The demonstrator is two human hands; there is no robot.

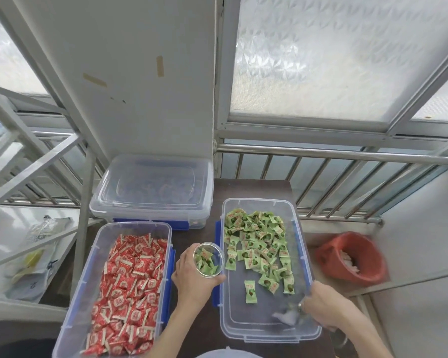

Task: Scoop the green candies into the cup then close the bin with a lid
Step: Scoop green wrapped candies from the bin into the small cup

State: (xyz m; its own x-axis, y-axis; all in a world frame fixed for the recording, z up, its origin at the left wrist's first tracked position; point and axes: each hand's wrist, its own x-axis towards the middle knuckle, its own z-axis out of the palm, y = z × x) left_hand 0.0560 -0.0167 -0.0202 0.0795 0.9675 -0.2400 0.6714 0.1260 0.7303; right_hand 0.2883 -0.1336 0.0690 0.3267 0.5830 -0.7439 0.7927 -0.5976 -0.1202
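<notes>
So your left hand (192,277) is wrapped around a small clear plastic cup (208,259), holding it tilted just outside the left wall of the clear rectangular plastic bin with blue latches (303,257). The cup already has a few green wrapped candies inside it. The rest of the green wrapped candies (259,244) sit in that bin, mostly piled toward its far end and middle, with one stray lying on its own nearer you, between your two hands.

Your right hand (321,306) is down at the bin's near right corner, fingers closed on something blurry and pale, likely a scoop (286,316), but it's too smeared to tell for sure.

Left of the bin, past your cup hand, there's a second clear bin full of red wrapped candies (130,290). Beyond that one, up against the wall, sits a lidded clear plastic container (153,187). Right of the bin, off the dark brown table (192,332), is a red bucket (352,257).

The wrappers have round printed marks, but no writing is readable.
</notes>
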